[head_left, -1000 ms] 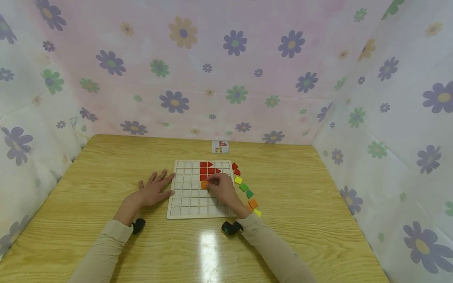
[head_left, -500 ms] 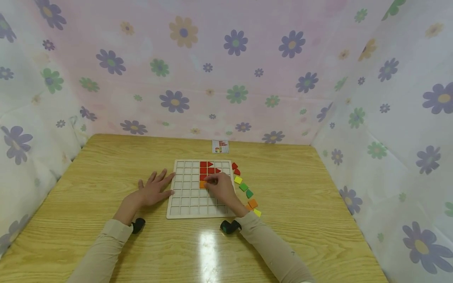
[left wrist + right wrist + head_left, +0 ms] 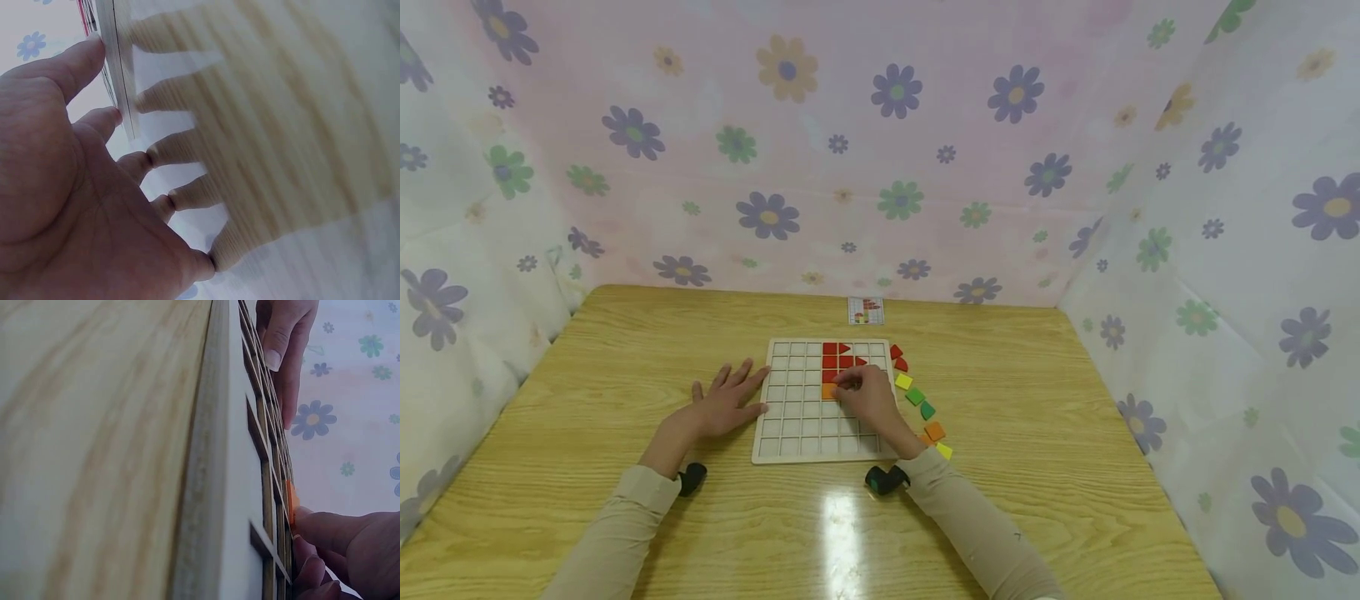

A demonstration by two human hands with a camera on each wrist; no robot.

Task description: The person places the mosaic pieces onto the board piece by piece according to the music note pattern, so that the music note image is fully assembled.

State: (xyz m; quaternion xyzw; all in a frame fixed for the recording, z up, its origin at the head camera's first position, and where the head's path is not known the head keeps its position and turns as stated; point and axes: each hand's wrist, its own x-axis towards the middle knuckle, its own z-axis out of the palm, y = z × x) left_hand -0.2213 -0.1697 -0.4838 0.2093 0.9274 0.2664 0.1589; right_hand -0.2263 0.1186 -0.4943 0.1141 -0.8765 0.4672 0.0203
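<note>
A pale wooden grid board (image 3: 790,427) lies on the table, with several red tiles (image 3: 831,362) set in its upper cells. Directly below the red column sits an orange square tile (image 3: 828,391). My right hand (image 3: 872,402) reaches over the board and holds this tile at its right edge, thumb and fingers curled; the right wrist view shows the thumb against the orange tile (image 3: 292,503), which stands slightly above the grid ribs. My left hand (image 3: 721,410) lies spread on the table, thumb and index fingertip touching the board's left edge (image 3: 115,62).
Loose tiles line the board's right side: red (image 3: 901,365), yellow (image 3: 903,381), green (image 3: 915,397) and orange (image 3: 934,431); the forearm partly covers the nearest ones. A small picture card (image 3: 866,311) lies behind the board. Flowered cloth (image 3: 850,167) walls the table's back and sides.
The orange tile has shifted slightly left, into line under the red column, with my right hand still on it. My left hand has stayed in place.
</note>
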